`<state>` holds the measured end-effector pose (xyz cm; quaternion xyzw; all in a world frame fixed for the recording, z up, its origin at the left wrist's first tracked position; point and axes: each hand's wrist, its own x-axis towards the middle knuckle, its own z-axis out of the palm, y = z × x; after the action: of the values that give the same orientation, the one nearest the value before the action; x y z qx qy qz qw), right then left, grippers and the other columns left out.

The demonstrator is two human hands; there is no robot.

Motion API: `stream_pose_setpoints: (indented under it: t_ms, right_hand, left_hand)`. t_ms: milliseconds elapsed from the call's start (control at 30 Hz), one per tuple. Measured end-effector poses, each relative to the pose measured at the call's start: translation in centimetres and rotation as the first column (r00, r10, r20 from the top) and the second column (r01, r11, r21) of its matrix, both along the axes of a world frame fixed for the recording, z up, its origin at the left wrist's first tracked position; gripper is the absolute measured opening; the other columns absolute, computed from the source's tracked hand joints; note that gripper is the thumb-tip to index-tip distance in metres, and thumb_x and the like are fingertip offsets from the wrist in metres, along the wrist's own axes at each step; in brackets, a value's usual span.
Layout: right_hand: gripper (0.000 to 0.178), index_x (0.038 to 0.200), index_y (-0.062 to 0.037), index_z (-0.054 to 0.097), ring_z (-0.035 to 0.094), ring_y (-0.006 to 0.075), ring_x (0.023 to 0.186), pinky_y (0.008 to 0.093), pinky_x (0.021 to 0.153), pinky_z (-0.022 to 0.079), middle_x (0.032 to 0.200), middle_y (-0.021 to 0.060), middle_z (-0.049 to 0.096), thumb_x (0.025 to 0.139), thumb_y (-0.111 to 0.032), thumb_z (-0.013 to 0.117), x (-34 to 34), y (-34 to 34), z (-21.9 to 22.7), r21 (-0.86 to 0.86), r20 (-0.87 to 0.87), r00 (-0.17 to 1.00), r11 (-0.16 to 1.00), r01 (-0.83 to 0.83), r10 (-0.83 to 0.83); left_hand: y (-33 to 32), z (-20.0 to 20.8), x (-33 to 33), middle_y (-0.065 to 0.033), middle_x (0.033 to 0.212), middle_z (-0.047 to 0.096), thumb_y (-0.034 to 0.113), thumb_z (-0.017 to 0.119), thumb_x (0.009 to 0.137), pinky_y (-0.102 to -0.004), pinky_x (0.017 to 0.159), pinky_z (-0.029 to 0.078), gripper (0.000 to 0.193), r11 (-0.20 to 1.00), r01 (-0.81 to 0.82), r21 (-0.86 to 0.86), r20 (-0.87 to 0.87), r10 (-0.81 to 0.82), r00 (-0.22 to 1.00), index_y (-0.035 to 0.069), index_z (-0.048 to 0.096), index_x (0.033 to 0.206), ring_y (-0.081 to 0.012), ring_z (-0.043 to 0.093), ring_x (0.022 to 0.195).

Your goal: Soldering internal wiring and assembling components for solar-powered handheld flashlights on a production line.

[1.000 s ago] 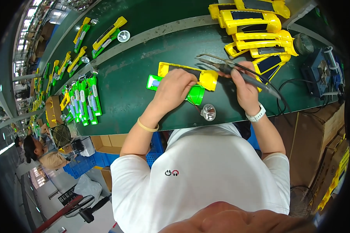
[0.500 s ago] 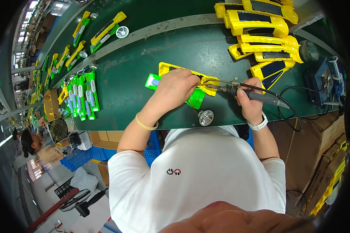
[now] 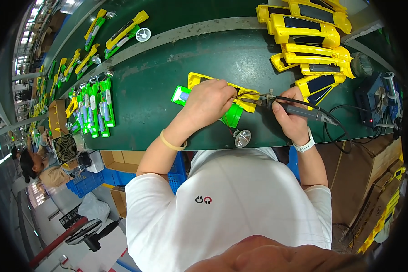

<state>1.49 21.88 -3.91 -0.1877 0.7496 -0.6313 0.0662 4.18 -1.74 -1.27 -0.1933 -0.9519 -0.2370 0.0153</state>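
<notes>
My right hand (image 3: 292, 117) grips a soldering iron (image 3: 303, 113) with a thin solder-feed tube clamped along it. Its tip points left, over a yellow plastic housing (image 3: 247, 106). Lying across that housing, my left hand (image 3: 209, 102) has its fingers pinched together near the tip; what they pinch is hidden. Under the left hand a green housing (image 3: 232, 115) shows on both sides, with a pale cell-like part at its left end. A round reflector lamp head (image 3: 242, 138) hangs on wires from it, by the table's near edge.
Yellow housings with dark panels (image 3: 306, 31) are piled at the far right. A blue soldering station (image 3: 369, 102) stands right, its black cable (image 3: 337, 109) looping toward the iron. Green lamp bodies (image 3: 93, 109) lie in a row at left. Beyond a grey rail (image 3: 181, 38) lie more lamp assemblies.
The view has shifted slightly. Both hands stay at the yellow housing, and the iron keeps nearly the same place over it.
</notes>
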Motion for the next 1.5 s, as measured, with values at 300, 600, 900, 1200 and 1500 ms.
stream_pose_setpoints:
  t_ms: [300, 600, 900, 1200, 1500]
  right_hand:
    - [0.022, 0.08, -0.0028, 0.047, 0.042, 0.0088, 0.06, 0.0249, 0.052, 0.036, 0.068, 0.0033, 0.049, 0.076, -0.014, 0.066, -1.5, -0.8, 3.5, 0.198, -0.027, 0.988, 0.97, -0.142, 0.15]
    - [0.019, 0.083, -0.0035, 0.044, 0.043, 0.005, 0.056, 0.0198, 0.05, 0.035, 0.066, 0.0009, 0.05, 0.082, -0.009, 0.062, -1.4, 0.1, 3.8, -0.119, 0.14, 0.988, 0.992, -0.041, 0.057]
    - [0.019, 0.088, -0.0049, 0.041, 0.044, 0.0059, 0.051, 0.0187, 0.047, 0.036, 0.066, 0.0031, 0.053, 0.085, -0.011, 0.059, -0.7, 0.2, 3.0, -0.154, 0.1, 0.995, 0.988, 0.004, 0.011]
    - [0.021, 0.108, -0.0044, 0.032, 0.064, 0.0332, 0.087, 0.0377, 0.067, 0.057, 0.099, 0.017, 0.052, 0.094, -0.013, 0.045, 0.4, -3.6, 0.4, -0.484, 0.342, 0.939, 0.848, 0.217, -0.045]
    - [0.02, 0.105, -0.0026, 0.035, 0.065, 0.0263, 0.081, 0.0336, 0.068, 0.057, 0.088, 0.0113, 0.052, 0.094, -0.014, 0.046, 0.3, -2.5, -0.9, -0.499, 0.353, 0.935, 0.843, 0.202, -0.015]
  left_hand:
    - [0.0, -0.2, 0.1, -0.0085, 0.073, 0.058, 0.012, 0.062, 0.074, -0.0363, 0.063, 0.047, 0.008, 0.999, -0.028, 0.023, -0.01, 0.028, 1.0, 0.005, 0.062, 0.078, -0.0263, 0.058, 0.072]
    - [-0.4, -0.7, 0.2, -0.009, 0.073, 0.056, 0.012, 0.061, 0.075, -0.038, 0.063, 0.046, 0.007, 0.998, -0.003, 0.067, -0.028, 0.005, 1.0, 0.006, 0.061, 0.079, -0.0273, 0.057, 0.072]
    - [-0.5, -0.8, 0.3, -0.0088, 0.073, 0.056, 0.012, 0.061, 0.074, -0.0385, 0.063, 0.045, 0.008, 0.999, -0.005, 0.05, -0.015, 0.006, 1.0, 0.007, 0.061, 0.079, -0.0275, 0.056, 0.072]
    - [-0.3, -0.8, 0.2, -0.0084, 0.072, 0.056, 0.014, 0.06, 0.075, -0.039, 0.062, 0.046, 0.008, 0.999, -0.001, 0.049, -0.033, 0.003, 0.999, 0.007, 0.062, 0.079, -0.0274, 0.057, 0.071]
    - [1.1, -0.4, 0.7, -0.0092, 0.071, 0.056, 0.014, 0.059, 0.075, -0.0395, 0.062, 0.045, 0.008, 0.999, -0.015, 0.031, 0.025, 0.014, 1.0, 0.006, 0.061, 0.077, -0.0278, 0.057, 0.072]
